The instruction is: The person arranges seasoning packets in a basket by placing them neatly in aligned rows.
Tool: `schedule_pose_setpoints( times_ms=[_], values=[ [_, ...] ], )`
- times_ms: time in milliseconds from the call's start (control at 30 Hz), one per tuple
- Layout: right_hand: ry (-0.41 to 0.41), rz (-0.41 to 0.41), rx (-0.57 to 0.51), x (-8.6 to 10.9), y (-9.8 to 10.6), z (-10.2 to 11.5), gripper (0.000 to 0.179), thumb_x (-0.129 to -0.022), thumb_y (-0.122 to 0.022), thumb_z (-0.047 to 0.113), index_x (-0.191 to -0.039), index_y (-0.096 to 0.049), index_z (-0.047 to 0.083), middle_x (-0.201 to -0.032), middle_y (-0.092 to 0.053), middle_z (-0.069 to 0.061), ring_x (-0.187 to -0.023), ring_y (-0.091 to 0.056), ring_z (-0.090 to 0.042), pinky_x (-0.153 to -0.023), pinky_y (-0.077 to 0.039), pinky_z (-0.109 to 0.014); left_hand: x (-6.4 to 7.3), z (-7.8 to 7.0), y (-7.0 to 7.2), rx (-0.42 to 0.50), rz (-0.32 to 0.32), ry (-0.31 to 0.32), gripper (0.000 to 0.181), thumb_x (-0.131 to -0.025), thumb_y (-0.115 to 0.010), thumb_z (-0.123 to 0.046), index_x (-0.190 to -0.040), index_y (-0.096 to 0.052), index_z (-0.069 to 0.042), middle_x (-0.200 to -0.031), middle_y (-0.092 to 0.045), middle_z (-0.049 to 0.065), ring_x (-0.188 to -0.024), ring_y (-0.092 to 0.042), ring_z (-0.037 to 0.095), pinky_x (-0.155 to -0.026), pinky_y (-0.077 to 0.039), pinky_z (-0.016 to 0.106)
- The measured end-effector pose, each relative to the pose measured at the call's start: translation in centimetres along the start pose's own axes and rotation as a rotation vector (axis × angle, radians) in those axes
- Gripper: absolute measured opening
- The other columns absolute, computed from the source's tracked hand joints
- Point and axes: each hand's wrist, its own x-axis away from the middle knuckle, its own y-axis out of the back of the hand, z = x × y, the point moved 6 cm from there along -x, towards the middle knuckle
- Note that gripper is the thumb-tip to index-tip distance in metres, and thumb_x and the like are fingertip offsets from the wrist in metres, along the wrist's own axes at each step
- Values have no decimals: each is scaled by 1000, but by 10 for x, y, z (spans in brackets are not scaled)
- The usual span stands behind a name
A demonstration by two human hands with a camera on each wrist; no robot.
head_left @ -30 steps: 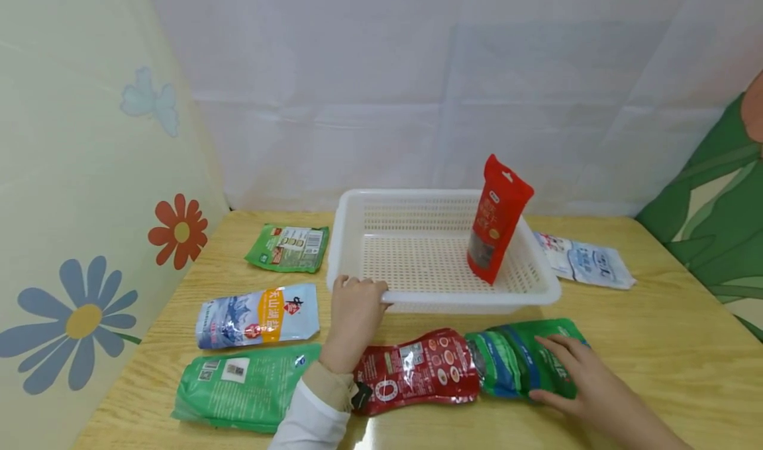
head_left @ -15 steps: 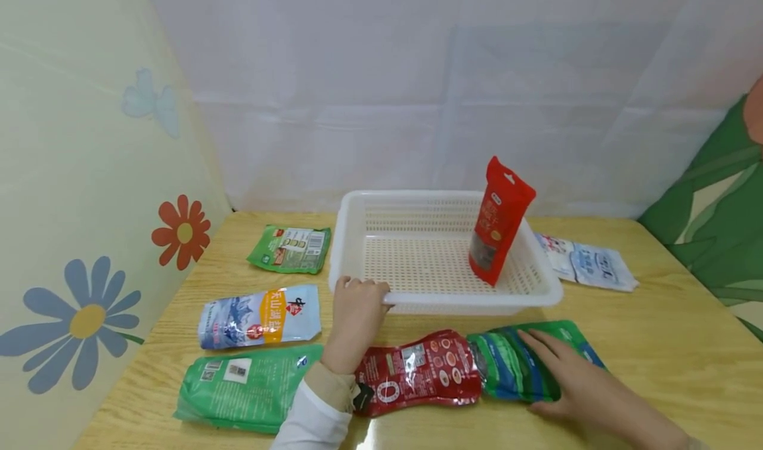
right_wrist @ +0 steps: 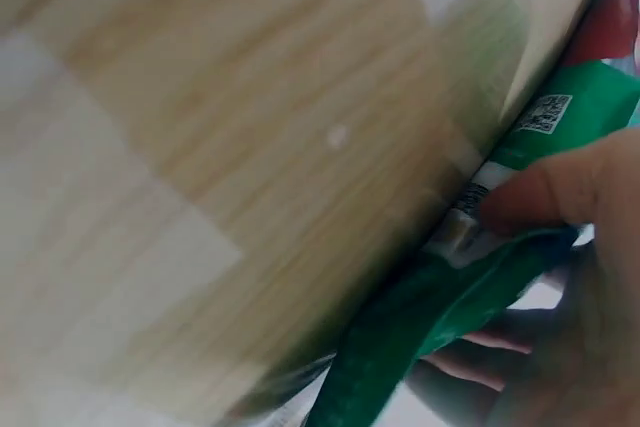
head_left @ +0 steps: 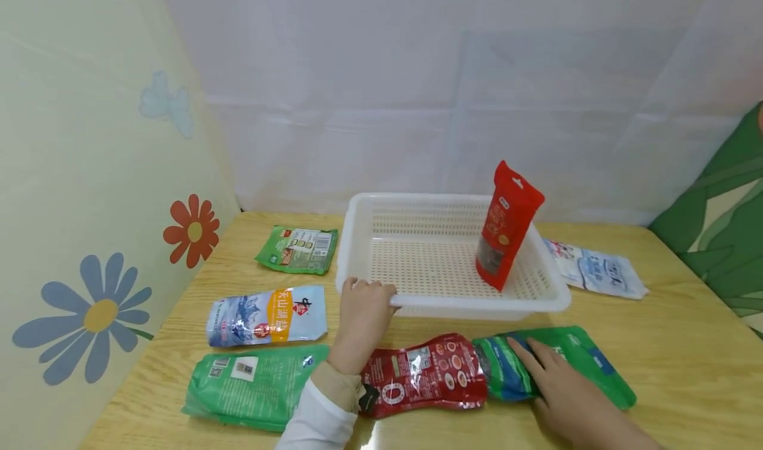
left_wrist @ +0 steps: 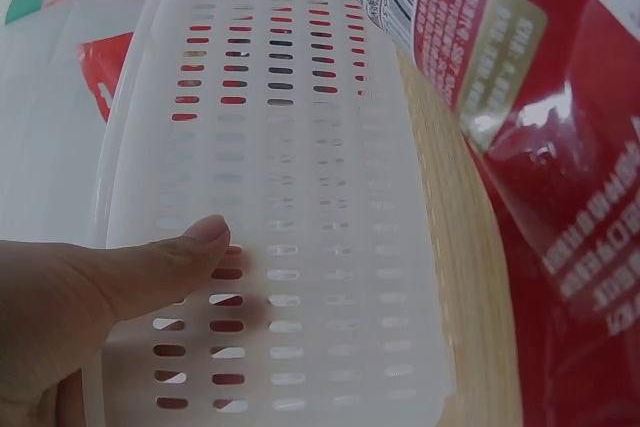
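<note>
My left hand (head_left: pixel 365 314) grips the near-left rim of a white plastic basket (head_left: pixel 471 302). Its fingers go over the rim, and in the left wrist view the thumb (left_wrist: pixel 205 237) presses the slotted wall outside. Inside the basket a red pouch (head_left: pixel 505 228) stands upright, leaning slightly. At the right, my right hand (head_left: pixel 563 390) holds a green and blue bag (head_left: pixel 587 354) lying on the table. In the right wrist view the thumb (right_wrist: pixel 535 192) lies on one side of this bag (right_wrist: pixel 460 297), the other fingers on the opposite side.
A dark red pouch (head_left: pixel 426 377) lies between the hands. Left of the basket are a small green packet (head_left: pixel 301 250), a blue-and-orange salt bag (head_left: pixel 268 316) and a large green bag (head_left: pixel 253 387). A white-blue packet (head_left: pixel 599 269) lies right of the basket. A white sheet (head_left: pixel 357 92) hangs behind.
My right hand has moved left over the green and blue bag and its fingers have closed around it. The left hand keeps its hold on the basket; the whole head view has shifted slightly.
</note>
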Motion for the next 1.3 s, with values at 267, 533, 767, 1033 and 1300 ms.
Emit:
schedule_pose_setpoints(
  times_ms=[267,533,767,1033,1300],
  values=[
    [51,-19,23,6,7,-2,76,-84,-71,24,-148,-31,15,-144,-41,-27,-121,-50,-49,-88,-48,-62,0,-1,1,-28,-14,-8,22,-78,-71,-42,-87,-74,-22,-77,-73,-2,-67,-62,18,-81,-46,35],
    [122,-104,94,6,14,-2,60,-86,-65,5,-141,-43,9,-132,-54,-27,-96,-65,-37,-75,-56,-50,2,-3,2,-15,0,-11,23,-78,-72,-41,-87,-74,-21,-79,-74,-2,-69,-63,18,-82,-46,36],
    [104,-152,124,9,21,-3,56,-83,-66,1,-136,-50,10,-124,-62,-20,-86,-67,-28,-70,-57,-46,1,-5,3,5,22,-13,24,-80,-71,-41,-91,-74,-20,-82,-74,-1,-71,-63,18,-83,-46,37],
    [144,-146,161,18,24,0,56,-84,-69,10,-136,-49,9,-125,-61,-22,-96,-66,-36,-72,-57,-47,2,0,4,100,85,-57,47,-79,-61,-62,-90,-71,-18,-82,-73,-2,-75,-65,19,-86,-45,36],
    [196,-106,124,40,30,12,106,-62,-66,76,-143,-42,11,-130,-57,-22,-106,-62,-41,-77,-54,-57,0,4,1,212,180,-49,63,-77,-54,-74,-99,-71,-18,-91,-74,-1,-84,-67,18,-85,-43,36]
  ],
)
